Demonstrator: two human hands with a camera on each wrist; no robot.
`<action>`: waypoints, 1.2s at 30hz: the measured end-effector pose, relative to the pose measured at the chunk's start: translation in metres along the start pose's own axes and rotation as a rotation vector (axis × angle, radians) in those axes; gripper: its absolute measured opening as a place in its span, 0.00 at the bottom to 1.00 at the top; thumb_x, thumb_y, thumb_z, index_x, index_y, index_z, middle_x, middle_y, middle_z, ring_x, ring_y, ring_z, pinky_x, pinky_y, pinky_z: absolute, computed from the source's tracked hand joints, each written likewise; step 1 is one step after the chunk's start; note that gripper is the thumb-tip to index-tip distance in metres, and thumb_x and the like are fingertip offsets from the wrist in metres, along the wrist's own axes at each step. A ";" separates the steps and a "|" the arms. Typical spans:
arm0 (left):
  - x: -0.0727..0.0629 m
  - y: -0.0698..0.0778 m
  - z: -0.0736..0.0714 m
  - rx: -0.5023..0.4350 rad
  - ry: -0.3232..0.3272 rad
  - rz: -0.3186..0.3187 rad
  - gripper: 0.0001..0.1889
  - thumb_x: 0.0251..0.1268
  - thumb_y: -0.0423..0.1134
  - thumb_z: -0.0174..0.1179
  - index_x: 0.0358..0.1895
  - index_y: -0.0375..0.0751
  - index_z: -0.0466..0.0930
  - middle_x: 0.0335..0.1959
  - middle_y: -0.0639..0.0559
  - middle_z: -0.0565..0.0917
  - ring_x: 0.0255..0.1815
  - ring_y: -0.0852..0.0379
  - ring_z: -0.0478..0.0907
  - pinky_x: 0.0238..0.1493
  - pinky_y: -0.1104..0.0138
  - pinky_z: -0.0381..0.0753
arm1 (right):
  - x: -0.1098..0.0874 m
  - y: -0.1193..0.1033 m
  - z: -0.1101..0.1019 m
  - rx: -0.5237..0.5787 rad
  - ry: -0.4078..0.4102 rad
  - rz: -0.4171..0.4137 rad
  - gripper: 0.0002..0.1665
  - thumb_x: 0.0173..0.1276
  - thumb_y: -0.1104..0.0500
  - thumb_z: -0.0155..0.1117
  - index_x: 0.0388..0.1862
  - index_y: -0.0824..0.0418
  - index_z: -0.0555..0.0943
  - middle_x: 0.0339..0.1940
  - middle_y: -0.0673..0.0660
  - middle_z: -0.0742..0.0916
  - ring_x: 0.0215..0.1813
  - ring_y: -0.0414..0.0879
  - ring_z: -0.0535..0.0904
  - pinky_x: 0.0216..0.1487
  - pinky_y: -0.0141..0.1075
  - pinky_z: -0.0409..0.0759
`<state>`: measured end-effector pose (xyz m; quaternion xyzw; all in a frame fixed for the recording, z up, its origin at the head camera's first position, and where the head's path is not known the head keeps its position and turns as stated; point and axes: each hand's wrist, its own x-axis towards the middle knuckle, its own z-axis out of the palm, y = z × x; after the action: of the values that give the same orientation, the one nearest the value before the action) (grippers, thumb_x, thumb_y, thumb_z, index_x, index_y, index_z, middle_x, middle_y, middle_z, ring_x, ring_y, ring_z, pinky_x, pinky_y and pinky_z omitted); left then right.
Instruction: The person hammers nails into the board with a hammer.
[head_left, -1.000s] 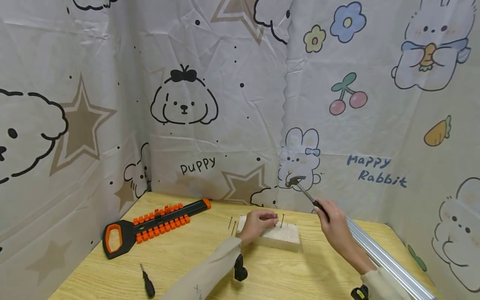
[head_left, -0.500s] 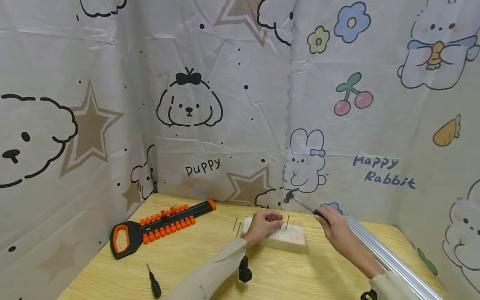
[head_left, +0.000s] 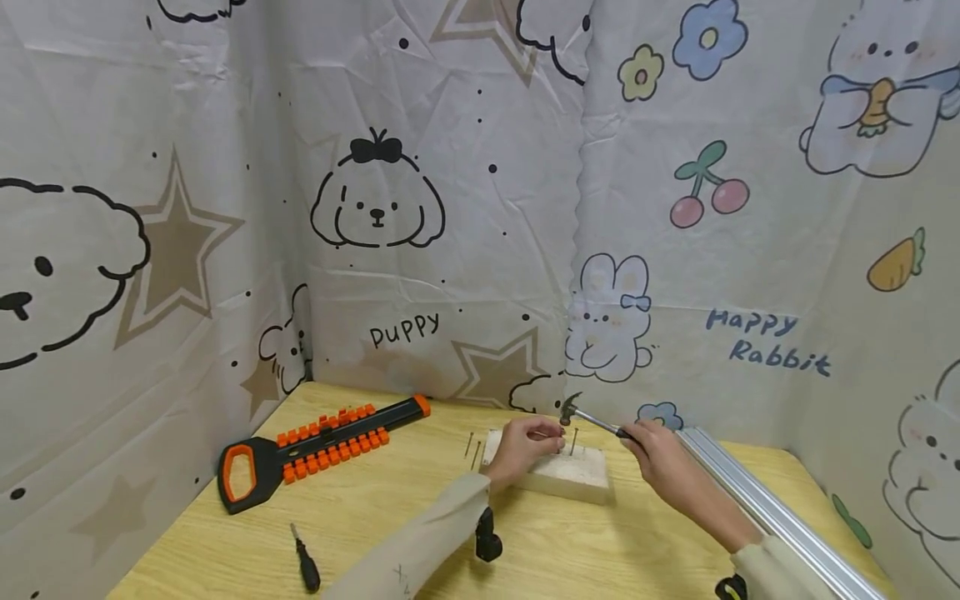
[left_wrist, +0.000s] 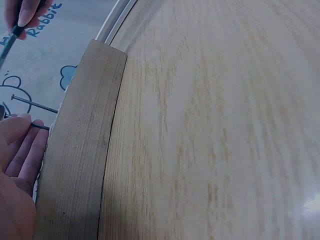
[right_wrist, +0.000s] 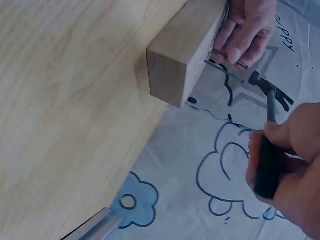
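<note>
A pale wooden block [head_left: 573, 485] lies on the table, with several nails standing in its top. My left hand [head_left: 521, 452] rests at the block's top, its thumb and fingers pinching a nail [right_wrist: 241, 64] upright against the wood. Just to the right of that nail stands another nail [head_left: 575, 442], free of any hand. My right hand [head_left: 663, 457] grips the black handle of a claw hammer [head_left: 570, 409]. The hammer's head hangs close above the pinched nail; whether they touch I cannot tell. Left of my left hand, more nails [head_left: 477, 454] stand upright.
A black and orange rack with a loop handle [head_left: 322, 450] lies at the table's left. In front of it lies a small black-handled screwdriver [head_left: 307, 568]. An aluminium rail [head_left: 780, 508] runs along the right side. Printed cloth [head_left: 450, 275] hangs behind the table.
The hammer's head has come down from in front of the cloth to just above the pinched nail. My left hand keeps its pinch at the same spot on the block.
</note>
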<state>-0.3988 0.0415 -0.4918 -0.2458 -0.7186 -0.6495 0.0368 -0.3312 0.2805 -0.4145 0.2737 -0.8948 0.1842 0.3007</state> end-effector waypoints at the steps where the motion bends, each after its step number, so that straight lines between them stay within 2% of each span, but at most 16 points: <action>1: 0.000 0.000 0.000 -0.004 0.000 0.002 0.08 0.68 0.28 0.70 0.46 0.27 0.87 0.43 0.36 0.91 0.39 0.51 0.89 0.40 0.74 0.84 | 0.001 -0.001 0.000 -0.008 0.024 0.004 0.06 0.67 0.75 0.69 0.42 0.70 0.85 0.32 0.53 0.82 0.33 0.41 0.75 0.29 0.37 0.77; 5: 0.002 -0.002 0.001 -0.032 0.007 -0.006 0.09 0.67 0.27 0.70 0.46 0.24 0.87 0.44 0.35 0.90 0.41 0.44 0.90 0.39 0.76 0.84 | 0.003 -0.001 0.002 0.023 0.230 -0.009 0.10 0.66 0.78 0.69 0.45 0.74 0.85 0.35 0.60 0.84 0.35 0.47 0.80 0.30 0.43 0.82; 6: 0.002 -0.002 0.001 -0.033 0.014 -0.006 0.09 0.67 0.27 0.70 0.46 0.24 0.87 0.44 0.35 0.90 0.42 0.42 0.89 0.39 0.77 0.83 | 0.003 -0.001 0.003 0.032 0.238 -0.019 0.10 0.66 0.78 0.69 0.46 0.74 0.84 0.35 0.60 0.84 0.35 0.47 0.80 0.31 0.43 0.81; 10: 0.003 -0.005 0.005 -0.013 0.036 -0.010 0.08 0.66 0.25 0.69 0.45 0.22 0.87 0.43 0.33 0.90 0.43 0.37 0.89 0.38 0.78 0.82 | -0.006 0.000 0.006 0.007 0.098 -0.049 0.07 0.67 0.75 0.69 0.42 0.70 0.85 0.32 0.53 0.81 0.32 0.38 0.72 0.28 0.34 0.74; 12: 0.003 -0.004 0.006 -0.003 0.039 -0.010 0.08 0.66 0.24 0.69 0.45 0.21 0.86 0.43 0.31 0.90 0.42 0.35 0.88 0.38 0.76 0.83 | -0.009 0.001 0.007 0.008 0.079 -0.051 0.07 0.67 0.76 0.69 0.41 0.69 0.85 0.31 0.51 0.80 0.32 0.37 0.71 0.27 0.32 0.72; 17: 0.002 -0.002 0.007 -0.019 0.031 -0.008 0.07 0.67 0.23 0.68 0.45 0.20 0.85 0.44 0.30 0.89 0.44 0.32 0.88 0.39 0.72 0.86 | -0.003 0.001 0.004 0.045 0.269 -0.025 0.13 0.64 0.80 0.69 0.47 0.74 0.84 0.35 0.59 0.84 0.34 0.45 0.78 0.33 0.29 0.78; 18: 0.002 -0.002 0.007 -0.027 0.030 -0.010 0.07 0.67 0.23 0.68 0.45 0.21 0.86 0.44 0.30 0.89 0.44 0.32 0.88 0.40 0.71 0.87 | -0.002 0.001 0.004 0.043 0.269 -0.023 0.13 0.64 0.79 0.69 0.47 0.74 0.84 0.35 0.60 0.84 0.34 0.45 0.79 0.33 0.30 0.79; 22: 0.001 -0.002 0.005 -0.039 0.030 -0.027 0.07 0.67 0.25 0.68 0.45 0.24 0.86 0.44 0.32 0.90 0.45 0.35 0.88 0.40 0.73 0.86 | -0.003 -0.004 0.005 0.015 0.047 0.042 0.07 0.69 0.75 0.68 0.45 0.71 0.86 0.32 0.54 0.82 0.32 0.41 0.74 0.30 0.33 0.75; 24: -0.001 -0.003 0.004 -0.044 0.019 -0.033 0.08 0.67 0.26 0.69 0.45 0.24 0.87 0.45 0.34 0.90 0.45 0.37 0.89 0.41 0.73 0.86 | -0.005 -0.005 0.005 0.000 -0.018 0.050 0.06 0.70 0.74 0.68 0.43 0.69 0.86 0.31 0.52 0.81 0.32 0.40 0.72 0.29 0.35 0.74; 25: -0.001 -0.003 0.004 -0.043 0.015 -0.033 0.08 0.67 0.27 0.69 0.45 0.25 0.87 0.45 0.35 0.90 0.44 0.39 0.89 0.41 0.74 0.85 | -0.005 -0.005 0.004 0.000 -0.007 0.051 0.06 0.69 0.74 0.68 0.43 0.69 0.86 0.31 0.52 0.82 0.32 0.41 0.73 0.30 0.35 0.74; 29: -0.001 -0.005 0.002 -0.048 0.001 -0.036 0.08 0.67 0.28 0.70 0.46 0.26 0.87 0.45 0.37 0.91 0.42 0.47 0.90 0.42 0.74 0.86 | -0.004 -0.003 0.003 0.023 0.198 -0.003 0.11 0.66 0.77 0.69 0.46 0.71 0.85 0.36 0.58 0.85 0.36 0.47 0.79 0.32 0.40 0.80; 30: 0.000 -0.006 0.002 -0.048 0.002 -0.033 0.08 0.67 0.28 0.70 0.46 0.26 0.87 0.45 0.38 0.91 0.42 0.49 0.90 0.42 0.74 0.86 | -0.004 -0.003 0.003 0.029 0.211 -0.016 0.11 0.66 0.77 0.69 0.47 0.72 0.85 0.36 0.58 0.85 0.36 0.46 0.79 0.32 0.40 0.80; 34: 0.003 -0.008 0.001 -0.047 0.005 -0.029 0.07 0.67 0.27 0.70 0.45 0.27 0.87 0.44 0.38 0.91 0.40 0.54 0.89 0.42 0.74 0.86 | -0.008 0.001 0.006 -0.001 0.082 -0.038 0.09 0.65 0.76 0.71 0.43 0.69 0.85 0.33 0.53 0.83 0.32 0.40 0.75 0.28 0.34 0.76; 36: 0.003 -0.008 0.001 -0.040 0.001 -0.031 0.08 0.67 0.27 0.70 0.45 0.27 0.87 0.44 0.38 0.91 0.40 0.55 0.89 0.42 0.75 0.86 | -0.009 0.002 0.007 -0.017 0.049 -0.046 0.09 0.64 0.75 0.71 0.41 0.68 0.85 0.32 0.51 0.82 0.32 0.39 0.74 0.28 0.35 0.75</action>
<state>-0.4048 0.0434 -0.4982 -0.2348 -0.7092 -0.6643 0.0223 -0.3292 0.2819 -0.4262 0.2869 -0.8823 0.1762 0.3290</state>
